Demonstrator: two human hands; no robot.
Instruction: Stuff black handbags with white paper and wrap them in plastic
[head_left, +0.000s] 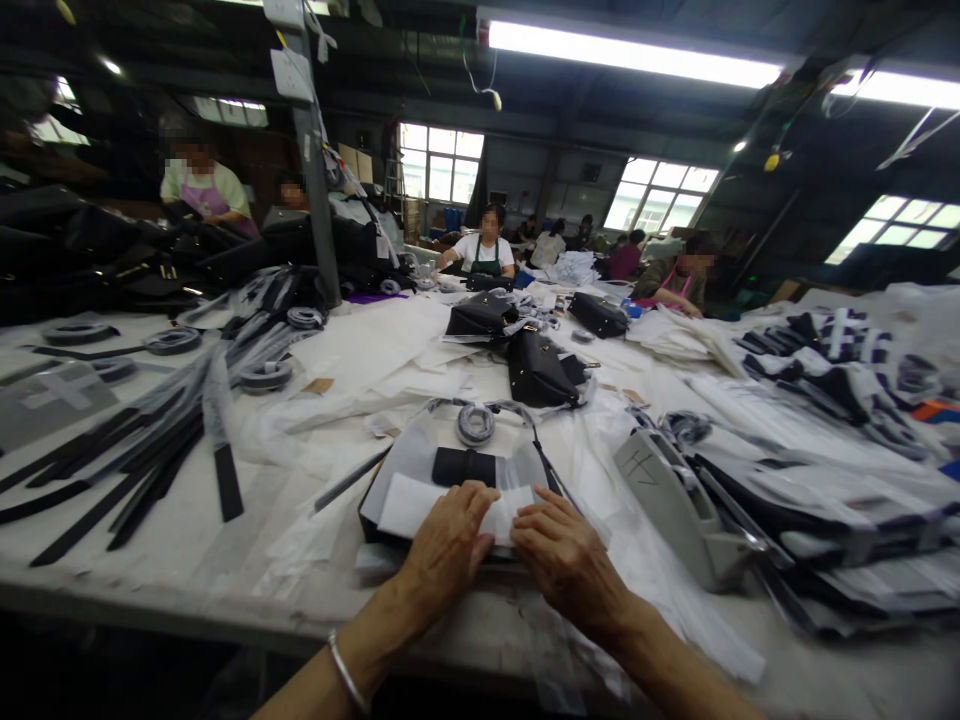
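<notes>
Two hands (448,548), three black handbags (538,370), one bracelet (346,675).

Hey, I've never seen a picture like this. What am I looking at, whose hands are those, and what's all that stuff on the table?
This is one picture from a camera worn on a person's head, looking forward and down, so the two bare hands at the bottom are the wearer's own. The left hand, with a bangle on its wrist, and the right hand both rest on a white sheet, just before a black piece. The right lies flat; whether the left pinches the sheet I cannot tell. On the table lie black straps at the left, with a grey roll and black handbags further back. Other people work farther along.
</notes>
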